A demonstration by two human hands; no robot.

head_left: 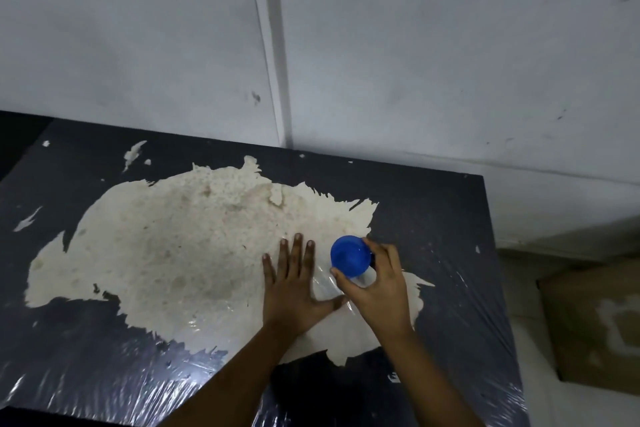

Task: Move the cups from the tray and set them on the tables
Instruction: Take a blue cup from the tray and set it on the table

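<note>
A small blue cup is at the right of the dark table, over the edge of a large pale worn patch. My right hand grips the cup from the right, fingers curled round its rim. My left hand lies flat on the table just left of the cup, fingers spread, thumb pointing toward the right hand. I cannot tell whether the cup's base touches the surface. No tray is in view.
The table top is wrapped in shiny plastic film and stands against a white wall. Its right edge drops to the floor, where a brown cardboard box sits close by.
</note>
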